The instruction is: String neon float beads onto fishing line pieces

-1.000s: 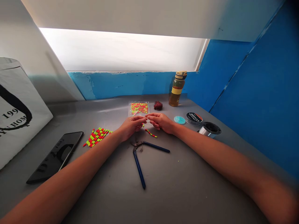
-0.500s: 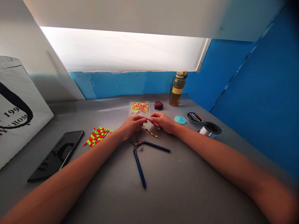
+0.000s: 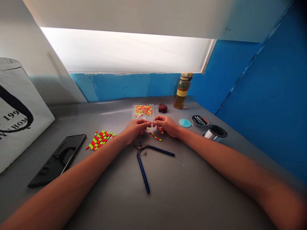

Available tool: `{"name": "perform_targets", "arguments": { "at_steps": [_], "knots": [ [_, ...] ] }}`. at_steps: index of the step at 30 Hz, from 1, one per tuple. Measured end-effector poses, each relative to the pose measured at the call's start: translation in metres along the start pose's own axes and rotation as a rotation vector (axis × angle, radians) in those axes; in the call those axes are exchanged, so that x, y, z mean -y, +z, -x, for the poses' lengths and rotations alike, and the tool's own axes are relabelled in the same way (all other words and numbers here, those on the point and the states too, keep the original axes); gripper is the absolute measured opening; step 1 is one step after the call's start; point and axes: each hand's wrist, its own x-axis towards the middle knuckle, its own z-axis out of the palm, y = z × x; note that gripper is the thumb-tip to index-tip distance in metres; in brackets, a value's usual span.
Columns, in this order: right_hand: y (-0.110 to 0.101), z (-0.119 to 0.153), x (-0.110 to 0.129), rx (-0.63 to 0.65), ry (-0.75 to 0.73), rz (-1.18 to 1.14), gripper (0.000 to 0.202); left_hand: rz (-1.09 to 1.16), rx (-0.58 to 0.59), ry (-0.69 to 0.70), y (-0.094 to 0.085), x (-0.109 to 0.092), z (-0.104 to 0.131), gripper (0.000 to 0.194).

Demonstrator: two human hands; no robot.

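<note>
At the centre of the frame, a person's bare left hand [image 3: 134, 130] and bare right hand [image 3: 166, 125] are closed in fingertip pinches, close together; anything gripped is too small to tell. Just below them lies a short row of red and yellow-green oval beads [image 3: 155, 136], above spread, blue-handled metal pliers [image 3: 143, 171].

Single head camera, worn by the person. Lens is looking forward and down over a grey table [image 3: 187, 198], from its near side. Forearms [image 3: 96, 164] are running in from the lower corners, closest to the lens; left hand [image 3: 133, 130] and right hand [image 3: 166, 125] are sitting farther out, around mid-frame. Wide view is reaching back to a bright window [image 3: 129, 51], right to a blue wall [image 3: 268, 95].
</note>
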Motion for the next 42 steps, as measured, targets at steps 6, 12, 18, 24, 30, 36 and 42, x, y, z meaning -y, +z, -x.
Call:
{"name": "perform_targets", "arguments": {
  "at_steps": [6, 12, 18, 24, 30, 36, 42],
  "knots": [
    [0.001, 0.000, -0.001, 0.020, -0.016, 0.116, 0.031, -0.006, -0.019, -0.014, -0.001, 0.003, -0.002, 0.033],
    [0.008, 0.004, 0.005, -0.122, -0.275, 0.572, 0.023, -0.021, -0.020, -0.015, -0.001, 0.003, -0.002, 0.028],
    [0.017, 0.016, 0.014, -0.162, -0.610, 0.971, 0.012, -0.032, 0.016, -0.010, -0.002, 0.003, -0.002, 0.023],
    [0.012, 0.010, 0.008, -0.160, -0.535, 0.974, 0.012, -0.041, 0.035, -0.017, -0.005, 0.006, -0.004, 0.027],
    [0.014, 0.008, 0.011, -0.193, -0.386, 0.731, 0.016, -0.006, 0.022, 0.015, -0.004, 0.004, -0.002, 0.033],
    [0.016, 0.009, 0.017, -0.174, -0.266, 0.597, 0.016, -0.026, 0.009, 0.097, -0.001, 0.005, -0.001, 0.032],
    [0.016, 0.008, 0.019, -0.131, -0.205, 0.479, 0.015, -0.043, 0.021, 0.078, -0.003, 0.005, -0.001, 0.032]
  ]
}}
